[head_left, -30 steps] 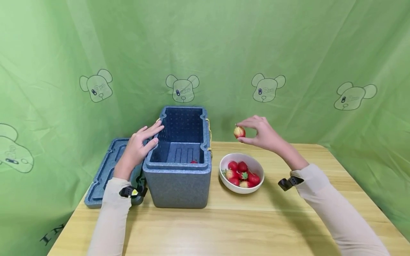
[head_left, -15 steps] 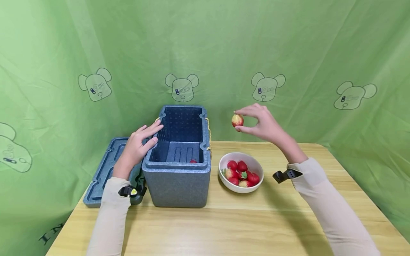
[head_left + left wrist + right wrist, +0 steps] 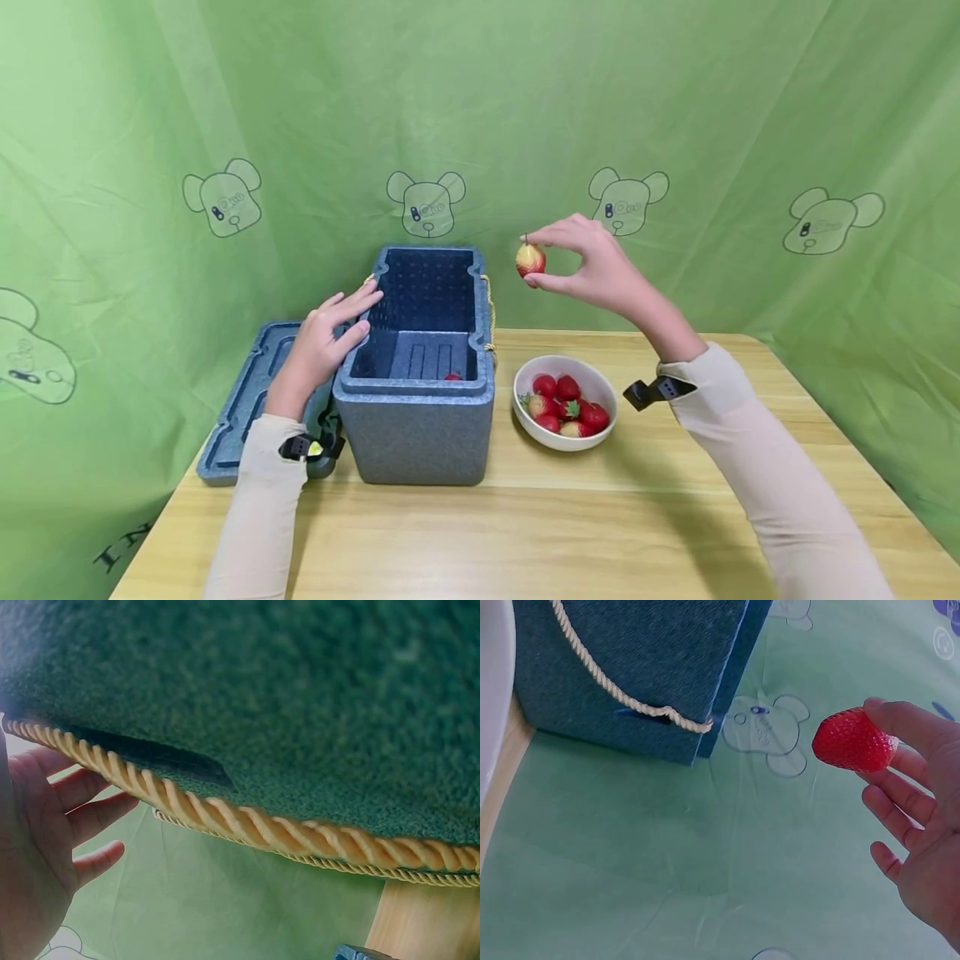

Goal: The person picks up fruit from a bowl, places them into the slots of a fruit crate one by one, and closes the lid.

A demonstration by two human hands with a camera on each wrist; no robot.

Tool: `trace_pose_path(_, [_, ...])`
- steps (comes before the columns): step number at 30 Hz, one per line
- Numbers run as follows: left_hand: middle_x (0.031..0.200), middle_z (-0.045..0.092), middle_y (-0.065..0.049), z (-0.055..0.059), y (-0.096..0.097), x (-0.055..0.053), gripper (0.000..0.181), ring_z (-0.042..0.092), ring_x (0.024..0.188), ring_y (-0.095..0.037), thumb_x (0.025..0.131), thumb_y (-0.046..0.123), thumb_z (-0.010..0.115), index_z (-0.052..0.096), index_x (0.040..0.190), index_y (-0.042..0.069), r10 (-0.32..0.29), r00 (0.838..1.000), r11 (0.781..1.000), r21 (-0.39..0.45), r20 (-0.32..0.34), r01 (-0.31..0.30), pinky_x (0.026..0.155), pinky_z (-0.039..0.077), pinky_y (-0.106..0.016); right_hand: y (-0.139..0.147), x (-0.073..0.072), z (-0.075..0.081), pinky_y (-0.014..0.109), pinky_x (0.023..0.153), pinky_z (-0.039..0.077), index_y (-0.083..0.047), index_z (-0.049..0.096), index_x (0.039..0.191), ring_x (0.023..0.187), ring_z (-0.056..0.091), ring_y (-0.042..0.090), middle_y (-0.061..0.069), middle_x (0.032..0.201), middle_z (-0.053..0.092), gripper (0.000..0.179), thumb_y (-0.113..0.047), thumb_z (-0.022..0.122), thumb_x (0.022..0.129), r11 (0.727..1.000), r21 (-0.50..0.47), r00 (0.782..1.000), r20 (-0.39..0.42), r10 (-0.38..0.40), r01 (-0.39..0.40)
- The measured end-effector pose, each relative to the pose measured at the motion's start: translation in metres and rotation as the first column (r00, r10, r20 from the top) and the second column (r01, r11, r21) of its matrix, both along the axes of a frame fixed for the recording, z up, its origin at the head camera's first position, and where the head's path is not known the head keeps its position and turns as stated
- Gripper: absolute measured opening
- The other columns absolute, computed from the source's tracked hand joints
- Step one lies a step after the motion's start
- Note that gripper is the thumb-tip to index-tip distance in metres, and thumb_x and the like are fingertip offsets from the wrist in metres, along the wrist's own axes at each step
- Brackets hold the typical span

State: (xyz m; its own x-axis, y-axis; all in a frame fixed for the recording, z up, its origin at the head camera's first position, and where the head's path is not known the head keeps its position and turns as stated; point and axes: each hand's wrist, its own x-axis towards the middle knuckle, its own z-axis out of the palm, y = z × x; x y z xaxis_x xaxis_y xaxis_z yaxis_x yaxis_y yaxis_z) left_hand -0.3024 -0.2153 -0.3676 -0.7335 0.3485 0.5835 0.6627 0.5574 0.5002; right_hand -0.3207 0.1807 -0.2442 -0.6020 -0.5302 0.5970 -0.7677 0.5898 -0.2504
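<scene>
My right hand (image 3: 592, 260) pinches a strawberry (image 3: 530, 260) between thumb and fingertips, raised to the right of the foam box. In the right wrist view the same strawberry (image 3: 855, 740) shows its red side. My left hand (image 3: 324, 346) rests with extended fingers on the left rim of the blue-grey foam box (image 3: 416, 437). The left wrist view has that hand (image 3: 52, 817) beside the box wall and its twisted rope handle (image 3: 225, 817). Inside the box a bit of a red strawberry (image 3: 453, 377) shows, mostly hidden by the front wall. A white bowl (image 3: 558, 444) holds several strawberries.
The box lid (image 3: 247, 400) lies on the wooden table (image 3: 600, 533), left of the box and partly under the left forearm. A rope handle (image 3: 491, 312) hangs along the box's right side. Green cloth (image 3: 525, 100) with bear drawings surrounds the table.
My right hand has risen and shifted left with the strawberry, from above the bowl toward the box. The left hand has stayed on the rim.
</scene>
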Motion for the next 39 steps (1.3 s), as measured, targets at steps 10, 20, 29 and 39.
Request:
trace_pose_path(10, [0.16,0.044,-0.008,0.001,0.0,0.0,0.049,0.045,0.145,-0.035,0.1,0.015,0.055,0.055,0.148,0.012,-0.002,1.0,1.0,0.0,0.002,0.002,0.126,0.02,-0.056,-0.028,0.004,0.016,0.049,0.099,0.037,-0.003,0.072,0.124,0.112,0.057,0.029,0.013,0.122,0.074,0.048,-0.017,0.086,0.081,0.994,0.093,0.998,-0.017,0.063,-0.061])
trace_pose_path(20, [0.159,0.045,-0.009,0.001,0.0,0.0,0.049,0.047,0.144,-0.035,0.099,0.015,0.055,0.055,0.148,0.012,-0.004,1.0,1.0,-0.003,-0.002,0.004,0.126,0.022,-0.056,-0.055,0.01,0.02,0.046,0.097,0.036,-0.002,0.072,0.123,0.108,0.056,0.028,0.013,0.12,0.074,0.045,-0.019,0.084,0.083,0.976,0.188,0.99,-0.074,0.122,-0.106])
trace_pose_path(29, [0.159,0.045,-0.008,0.0,0.0,-0.001,0.048,0.046,0.145,-0.034,0.1,0.016,0.055,0.055,0.148,0.013,-0.002,1.0,1.0,0.0,0.015,0.002,0.126,0.021,-0.056,-0.082,0.016,0.019,0.048,0.098,0.038,-0.003,0.073,0.122,0.11,0.057,0.029,0.012,0.118,0.075,0.045,-0.023,0.085,0.083,0.962,0.221,0.98,-0.083,0.181,-0.159])
trace_pose_path(39, [0.159,0.045,-0.008,0.0,0.003,0.0,0.048,0.045,0.146,-0.034,0.1,0.017,0.055,0.056,0.148,0.013,-0.002,1.0,1.0,-0.001,0.022,0.002,0.125,0.022,-0.057,-0.107,0.019,0.012,0.047,0.1,0.04,-0.009,0.073,0.125,0.114,0.057,0.027,0.007,0.121,0.074,0.045,-0.027,0.083,0.085,0.917,0.358,0.978,-0.045,0.204,-0.175])
